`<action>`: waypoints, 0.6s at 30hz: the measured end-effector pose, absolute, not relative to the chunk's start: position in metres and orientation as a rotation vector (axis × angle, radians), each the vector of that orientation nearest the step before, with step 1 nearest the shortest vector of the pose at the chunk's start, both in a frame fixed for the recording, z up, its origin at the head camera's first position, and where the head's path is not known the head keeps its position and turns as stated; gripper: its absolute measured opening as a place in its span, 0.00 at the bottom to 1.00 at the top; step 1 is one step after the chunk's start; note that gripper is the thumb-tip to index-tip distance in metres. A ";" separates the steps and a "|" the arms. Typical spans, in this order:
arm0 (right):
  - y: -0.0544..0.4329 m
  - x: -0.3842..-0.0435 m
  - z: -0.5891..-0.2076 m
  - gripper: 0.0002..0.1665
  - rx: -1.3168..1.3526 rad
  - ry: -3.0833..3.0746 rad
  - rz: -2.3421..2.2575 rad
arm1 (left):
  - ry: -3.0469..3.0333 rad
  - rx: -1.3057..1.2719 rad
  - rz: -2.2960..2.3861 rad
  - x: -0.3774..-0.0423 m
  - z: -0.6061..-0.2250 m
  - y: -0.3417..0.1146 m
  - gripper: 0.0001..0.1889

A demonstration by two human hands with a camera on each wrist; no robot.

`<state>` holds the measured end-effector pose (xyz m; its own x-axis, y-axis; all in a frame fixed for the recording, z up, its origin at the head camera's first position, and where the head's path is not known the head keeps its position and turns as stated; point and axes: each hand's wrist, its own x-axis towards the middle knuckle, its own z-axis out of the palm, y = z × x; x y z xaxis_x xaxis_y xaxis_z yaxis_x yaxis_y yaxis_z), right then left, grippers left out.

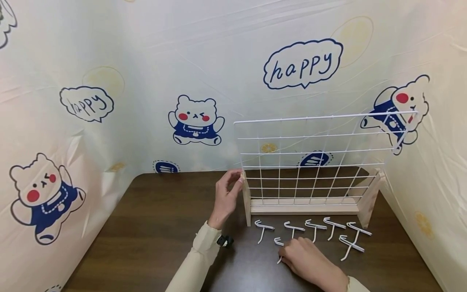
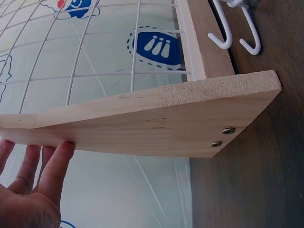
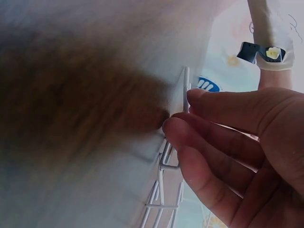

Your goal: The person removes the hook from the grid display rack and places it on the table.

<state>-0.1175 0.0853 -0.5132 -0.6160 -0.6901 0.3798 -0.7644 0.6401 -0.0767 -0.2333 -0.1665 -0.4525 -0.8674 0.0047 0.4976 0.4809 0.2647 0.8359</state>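
A white wire grid [image 1: 310,164] stands upright in a wooden base [image 1: 304,209] with a side panel at each end. At the left side panel [image 2: 190,121] is my left hand [image 1: 225,198], its fingertips touching the panel's edge. Its extended fingers [image 2: 54,173] show in the left wrist view. My right hand [image 1: 310,259] is low over the table before the base. Between thumb and fingertips it pinches a white wire hook [image 3: 186,78], partly hidden by the hand.
Several more white wire hooks [image 1: 293,228] lie on the brown table [image 1: 160,219] before the rack, some close to the right hand. A printed cloth [image 1: 233,52] hangs behind and beside the table. Screws [image 2: 228,130] sit in the left panel.
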 end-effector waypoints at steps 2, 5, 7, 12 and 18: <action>0.086 -0.117 -0.513 0.18 1.168 -2.541 0.330 | -2.144 -0.440 -1.632 -0.234 -0.453 -0.166 0.11; 0.086 -0.117 -0.512 0.17 1.170 -2.542 0.332 | -2.136 -0.441 -1.631 -0.234 -0.453 -0.166 0.11; 0.086 -0.117 -0.511 0.17 1.170 -2.552 0.341 | -2.129 -0.442 -1.630 -0.235 -0.453 -0.166 0.11; 0.086 -0.116 -0.511 0.18 1.177 -2.562 0.368 | -2.112 -0.443 -1.627 -0.235 -0.452 -0.166 0.11; 0.090 -0.115 -0.511 0.18 1.206 -2.545 0.411 | -2.108 -0.411 -1.652 -0.232 -0.453 -0.164 0.11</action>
